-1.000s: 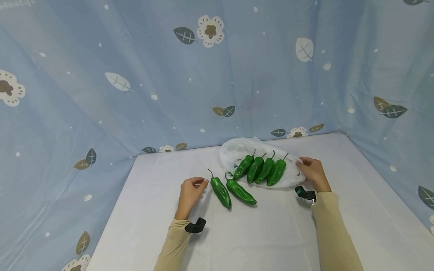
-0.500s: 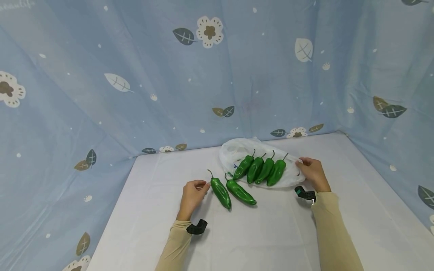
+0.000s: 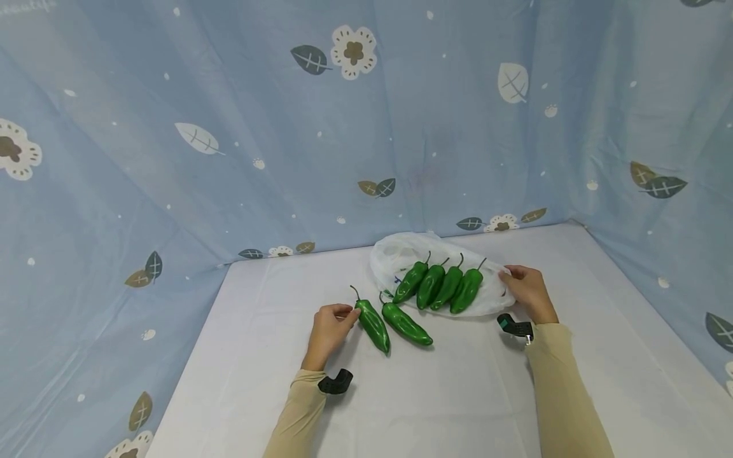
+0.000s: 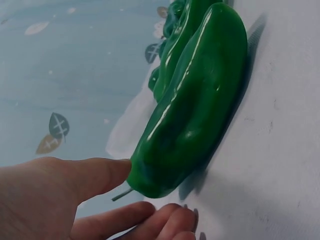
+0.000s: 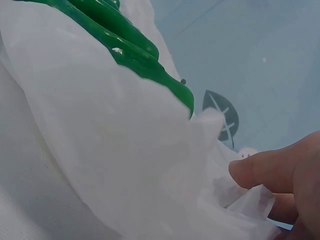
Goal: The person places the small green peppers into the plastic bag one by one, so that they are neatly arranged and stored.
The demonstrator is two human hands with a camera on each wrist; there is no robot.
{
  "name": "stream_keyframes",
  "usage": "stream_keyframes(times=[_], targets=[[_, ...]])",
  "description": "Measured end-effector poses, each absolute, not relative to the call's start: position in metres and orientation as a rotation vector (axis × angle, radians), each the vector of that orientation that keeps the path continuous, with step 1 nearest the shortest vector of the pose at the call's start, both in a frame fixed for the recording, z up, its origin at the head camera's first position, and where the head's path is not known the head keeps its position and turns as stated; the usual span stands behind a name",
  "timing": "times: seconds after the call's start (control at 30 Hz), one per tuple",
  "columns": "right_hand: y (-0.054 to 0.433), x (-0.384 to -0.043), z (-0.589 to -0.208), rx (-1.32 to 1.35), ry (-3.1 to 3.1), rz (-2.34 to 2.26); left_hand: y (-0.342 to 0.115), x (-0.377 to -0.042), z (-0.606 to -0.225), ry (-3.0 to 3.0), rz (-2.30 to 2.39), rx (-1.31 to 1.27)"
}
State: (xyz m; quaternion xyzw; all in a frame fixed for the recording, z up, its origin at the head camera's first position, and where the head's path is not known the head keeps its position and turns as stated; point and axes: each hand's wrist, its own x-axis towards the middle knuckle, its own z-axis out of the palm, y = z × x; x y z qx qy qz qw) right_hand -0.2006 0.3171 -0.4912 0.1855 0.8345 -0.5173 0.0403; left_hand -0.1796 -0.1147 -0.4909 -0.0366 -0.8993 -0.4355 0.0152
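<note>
Evidently, I have bench [image 3: 269,337] room at nine o'clock of the left grip [image 3: 331,332]: loose, its thumb touching the leftmost pepper [image 3: 373,327] at three, which might roll into its neighbour [image 3: 406,323]. Four peppers [image 3: 446,289] might shift if the right grip [image 3: 529,294], pinching the bag [image 3: 492,299], tugs; the curtain [image 3: 435,127] limits twelve.

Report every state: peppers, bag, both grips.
Bag: crumpled, spread out.
Leftmost pepper: lying outside bag, stem on.
Pepper beside it: lying outside bag, stem on.
Four other peppers: stems on, side by side, in or on bag.
Left grip: thumb at leftmost pepper's stem end, not gripping.
Right grip: pinching the bag's edge.
</note>
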Motion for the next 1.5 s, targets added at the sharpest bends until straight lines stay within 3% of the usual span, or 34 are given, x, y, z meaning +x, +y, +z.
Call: stream_keyframes(times=[1.5], targets=[[0.318,-0.198,-0.489,0.564,2.559,-1.596,-0.098,-0.182,-0.491,-2.840,-1.452,-0.098]])
